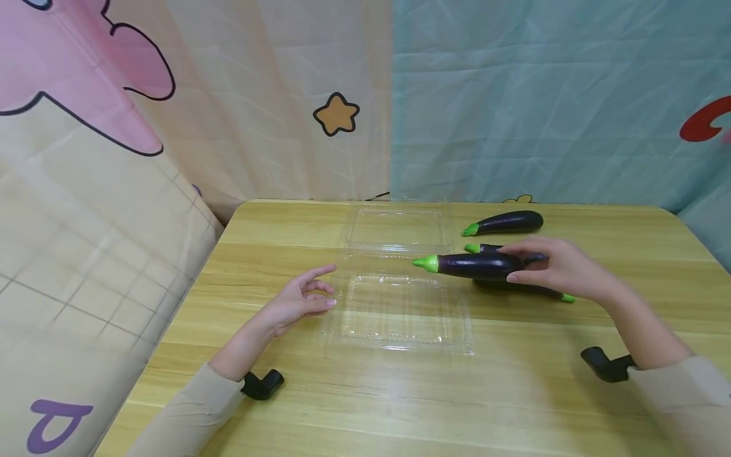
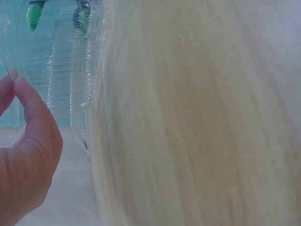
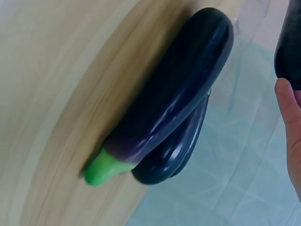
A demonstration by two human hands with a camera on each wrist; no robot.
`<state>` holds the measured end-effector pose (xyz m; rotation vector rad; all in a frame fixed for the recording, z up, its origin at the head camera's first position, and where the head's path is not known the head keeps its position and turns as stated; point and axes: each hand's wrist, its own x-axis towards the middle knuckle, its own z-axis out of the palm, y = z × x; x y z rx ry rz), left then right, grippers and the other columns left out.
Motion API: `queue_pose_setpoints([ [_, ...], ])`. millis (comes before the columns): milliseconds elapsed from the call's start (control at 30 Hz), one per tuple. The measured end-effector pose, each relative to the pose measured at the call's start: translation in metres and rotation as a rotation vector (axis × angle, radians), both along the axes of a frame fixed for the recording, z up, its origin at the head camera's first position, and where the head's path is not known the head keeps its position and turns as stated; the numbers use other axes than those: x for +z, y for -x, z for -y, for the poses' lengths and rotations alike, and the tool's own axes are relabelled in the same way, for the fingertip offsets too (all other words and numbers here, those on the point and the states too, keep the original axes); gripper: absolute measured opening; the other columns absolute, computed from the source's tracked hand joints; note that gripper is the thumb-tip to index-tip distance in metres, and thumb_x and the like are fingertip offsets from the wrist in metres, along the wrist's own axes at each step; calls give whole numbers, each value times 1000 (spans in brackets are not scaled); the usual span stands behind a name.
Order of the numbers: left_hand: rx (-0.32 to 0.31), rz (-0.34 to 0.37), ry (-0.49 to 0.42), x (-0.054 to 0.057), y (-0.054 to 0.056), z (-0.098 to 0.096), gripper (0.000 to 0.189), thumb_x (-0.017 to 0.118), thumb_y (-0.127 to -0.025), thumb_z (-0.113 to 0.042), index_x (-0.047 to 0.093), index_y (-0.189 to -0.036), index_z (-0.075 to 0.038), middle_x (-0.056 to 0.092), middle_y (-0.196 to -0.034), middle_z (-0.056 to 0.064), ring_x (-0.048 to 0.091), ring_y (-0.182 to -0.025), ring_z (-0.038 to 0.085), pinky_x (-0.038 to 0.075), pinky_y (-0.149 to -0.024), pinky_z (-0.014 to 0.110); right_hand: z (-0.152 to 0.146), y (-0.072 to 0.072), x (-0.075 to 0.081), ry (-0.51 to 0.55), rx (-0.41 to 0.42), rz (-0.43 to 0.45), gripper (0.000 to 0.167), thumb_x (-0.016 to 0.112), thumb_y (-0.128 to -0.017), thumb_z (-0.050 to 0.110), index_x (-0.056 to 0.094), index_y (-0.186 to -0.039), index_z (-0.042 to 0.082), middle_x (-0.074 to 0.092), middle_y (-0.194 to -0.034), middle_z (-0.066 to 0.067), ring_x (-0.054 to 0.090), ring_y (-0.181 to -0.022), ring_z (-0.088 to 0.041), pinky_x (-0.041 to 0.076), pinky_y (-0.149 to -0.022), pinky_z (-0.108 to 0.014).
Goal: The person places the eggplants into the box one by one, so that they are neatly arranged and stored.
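My right hand [image 1: 556, 270] grips an eggplant [image 1: 471, 265] by its rounded end, its green stem pointing left over the right side of a clear plastic clamshell box [image 1: 394, 346]. In the right wrist view the end of this eggplant [image 3: 289, 54] shows at the fingertips. Below it on the table lies another eggplant [image 1: 539, 290], stem to the right, and one more [image 1: 488, 248] is partly hidden behind the hand. My left hand [image 1: 294, 304] is at the box's left side; in the left wrist view its thumb and finger pinch the thin clear rim.
The box's lid [image 1: 400, 247] lies folded back toward the far edge of the wooden table [image 1: 365, 406]. A further eggplant [image 1: 512, 222] lies at the back right. Printed curtains [image 1: 485, 127] hang behind the table. Black pieces [image 1: 264, 384] stick out at both wrists.
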<state>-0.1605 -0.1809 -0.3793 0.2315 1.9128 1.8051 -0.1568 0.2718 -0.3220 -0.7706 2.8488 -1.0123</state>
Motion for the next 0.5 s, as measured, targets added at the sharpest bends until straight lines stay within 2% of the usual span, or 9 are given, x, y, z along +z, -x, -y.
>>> queue_pose_setpoints([
  [167, 4, 0, 4, -1, 0, 0, 73, 64, -84, 1, 25, -146, -4, 48, -111, 16, 58, -84, 13, 52, -78, 25, 11, 7, 0, 46, 46, 8, 41, 74, -80, 16, 62, -119, 6, 59, -110, -8, 56, -91, -3, 53, -69, -20],
  [500, -5, -1, -5, 0, 0, 1, 74, 65, -84, 0, 26, -146, -6, 47, -112, 17, 58, -84, 12, 52, -79, 26, 32, 21, -4, 139, 146, 9, 41, 74, -79, 11, 62, -118, 5, 60, -109, -7, 56, -92, -5, 54, -72, -22],
])
